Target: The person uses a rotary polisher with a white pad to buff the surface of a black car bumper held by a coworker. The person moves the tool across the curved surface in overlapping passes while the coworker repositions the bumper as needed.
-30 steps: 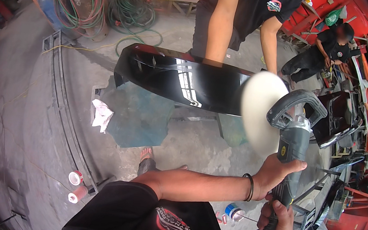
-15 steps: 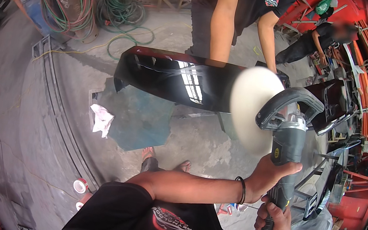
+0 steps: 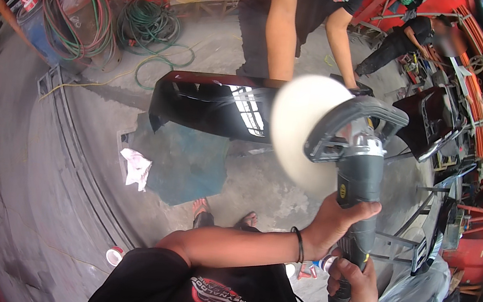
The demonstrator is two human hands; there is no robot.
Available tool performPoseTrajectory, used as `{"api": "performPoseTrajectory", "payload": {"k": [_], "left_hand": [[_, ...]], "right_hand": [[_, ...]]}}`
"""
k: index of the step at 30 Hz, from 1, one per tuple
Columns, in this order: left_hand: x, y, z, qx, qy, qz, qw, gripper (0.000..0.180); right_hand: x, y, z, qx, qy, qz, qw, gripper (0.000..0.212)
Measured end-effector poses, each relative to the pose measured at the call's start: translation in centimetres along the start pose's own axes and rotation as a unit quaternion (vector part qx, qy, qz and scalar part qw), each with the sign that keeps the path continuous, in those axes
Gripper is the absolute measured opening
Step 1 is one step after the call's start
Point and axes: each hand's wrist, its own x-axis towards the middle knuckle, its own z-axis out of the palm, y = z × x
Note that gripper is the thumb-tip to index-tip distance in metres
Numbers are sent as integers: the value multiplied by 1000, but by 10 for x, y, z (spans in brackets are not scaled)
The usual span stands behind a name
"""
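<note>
A corded rotary polisher [image 3: 361, 175] with a round white pad [image 3: 301, 136] fills the middle right. My left hand [image 3: 331, 222] is closed round the body of the tool. Behind it my right hand [image 3: 356, 282] grips the rear handle. The pad looks blurred and overlaps the right part of a glossy black panel [image 3: 211, 106], which reflects bright windows. Whether the pad touches that surface I cannot tell. Across the panel stands a co-worker [image 3: 285, 26], whose arms reach down to its far edge; the hands are mostly hidden.
A greenish sheet [image 3: 184, 161] and a crumpled white cloth [image 3: 136, 169] lie on the concrete floor. Coiled green hose [image 3: 148, 21] is at the far left. Another dark glossy panel [image 3: 424, 119] and a metal stand [image 3: 408, 248] are on the right. A second person [image 3: 407, 41] works farther back.
The polisher and both my hands have shifted left, and the pad covers more of the panel's middle. My view has shifted slightly. The co-worker still leans over the panel.
</note>
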Motion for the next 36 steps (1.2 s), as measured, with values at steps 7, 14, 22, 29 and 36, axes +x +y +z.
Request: {"api": "performPoseTrajectory", "payload": {"k": [7,14,22,29,36], "left_hand": [[-37,10,-38,30,27,2,999,57],[-85,8,-89,-20,48,40,998,72],[-92,-34,-133,63,55,106,991,81],[-62,-71,-130,170,118,150,967,83],[-19,-95,-139,330,136,143,923,76]], "right_hand": [[16,17,19,-98,-90,3,991,38],[42,37,36,-296,-175,-65,937,74],[109,82,5,-357,-290,-140,877,70],[179,127,-38,-246,-366,-295,848,66],[245,182,-61,-129,-375,-332,856,75]]}}
